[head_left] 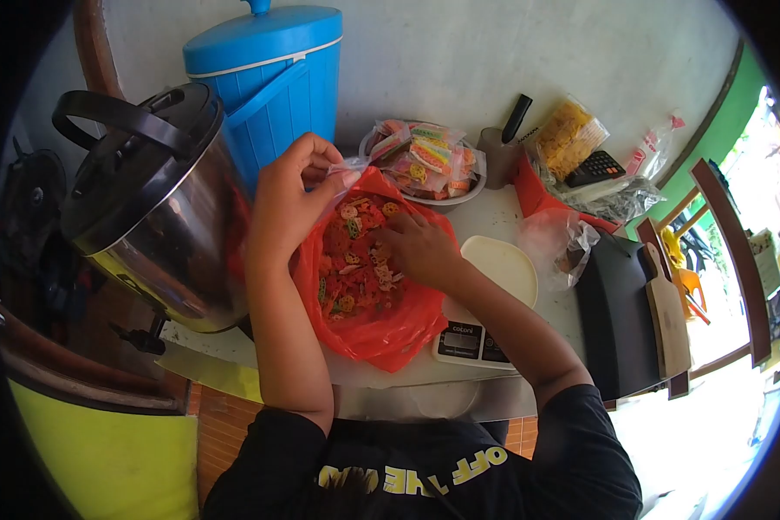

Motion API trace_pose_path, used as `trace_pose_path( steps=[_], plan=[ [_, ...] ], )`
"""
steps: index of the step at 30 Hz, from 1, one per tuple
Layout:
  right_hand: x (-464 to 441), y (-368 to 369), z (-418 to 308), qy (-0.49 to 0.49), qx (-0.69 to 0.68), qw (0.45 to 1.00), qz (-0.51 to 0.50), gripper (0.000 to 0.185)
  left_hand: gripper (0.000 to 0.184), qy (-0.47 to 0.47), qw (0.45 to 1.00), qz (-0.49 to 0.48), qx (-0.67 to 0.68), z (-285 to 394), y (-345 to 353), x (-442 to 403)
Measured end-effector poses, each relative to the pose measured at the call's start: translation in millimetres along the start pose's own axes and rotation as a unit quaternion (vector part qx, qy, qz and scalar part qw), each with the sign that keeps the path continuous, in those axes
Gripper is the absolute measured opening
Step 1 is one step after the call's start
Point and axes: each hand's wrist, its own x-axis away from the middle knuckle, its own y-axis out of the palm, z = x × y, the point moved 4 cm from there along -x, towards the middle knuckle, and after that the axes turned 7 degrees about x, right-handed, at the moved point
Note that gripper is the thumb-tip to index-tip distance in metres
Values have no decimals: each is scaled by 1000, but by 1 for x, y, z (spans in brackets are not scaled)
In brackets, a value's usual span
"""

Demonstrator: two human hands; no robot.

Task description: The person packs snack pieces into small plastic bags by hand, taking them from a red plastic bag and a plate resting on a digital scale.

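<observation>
A red plastic bag [390, 338] lies wide open on the table, full of small dry snack pieces [351, 273] in red, orange, green and pale colours, several shaped like wheels. My left hand [299, 191] is raised at the bag's far left rim. Its thumb and fingers pinch a small clear plastic bag [348, 165]. Inside the red bag, my right hand [418, 247] reaches into the pieces from the right. Its fingers are bent together, and their tips are partly hidden, so what they hold cannot be made out.
A white kitchen scale [498, 264] stands right of the red bag. Behind is a bowl [459, 198] of filled plastic packets. A steel pot [160, 234] and a blue cooler [299, 113] stand left. Further right are a red box [529, 186], a calculator [594, 169] and a wooden board [667, 321].
</observation>
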Motion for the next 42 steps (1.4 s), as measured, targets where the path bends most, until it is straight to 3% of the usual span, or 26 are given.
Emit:
trace_pose_path(
  steps=[2,5,8,11,14,17,20,23,26,31,33,35,38,41,42],
  plan=[
    [-3,11,2,10,39,999,4,31,24,-3,1000,-4,-5,4,2,1],
    [-5,11,9,15,-84,995,-45,32,27,-11,1000,-2,-3,5,2,0],
    [-8,-5,29,146,-284,944,-84,31,30,-18,1000,-11,1,0,3,0],
    [-17,-50,38,236,-419,876,43,22,33,-45,999,-24,9,3,5,0],
    [-29,-82,37,223,-516,821,103,9,36,-51,998,-32,21,5,9,0],
    [-28,-120,37,189,-287,936,71,12,38,-36,999,-29,7,5,10,-1],
    [-5,-139,63,174,-106,979,16,15,38,-24,999,-11,-31,3,6,-1],
    [28,-138,94,221,-115,940,-235,17,38,-20,999,9,-44,2,-3,0],
    [51,-129,105,241,-63,926,-285,18,35,-42,998,18,-46,7,-7,0],
    [21,-98,47,182,-208,948,-159,19,35,-38,998,16,-49,5,-10,0],
    [10,-73,9,23,-231,961,-151,19,36,-41,998,13,-53,7,-12,1],
    [4,-52,-24,9,-250,952,-176,20,35,-39,998,11,-55,9,-14,3],
    [-1,-20,-51,-68,-122,974,-178,24,35,-31,998,9,-50,9,-16,4],
    [-6,-16,-56,-22,-165,956,-243,24,35,-42,999,5,-31,8,-18,5],
    [-1,-17,-61,-50,-169,954,-243,24,36,-49,999,6,-23,8,-19,5]
  ],
)
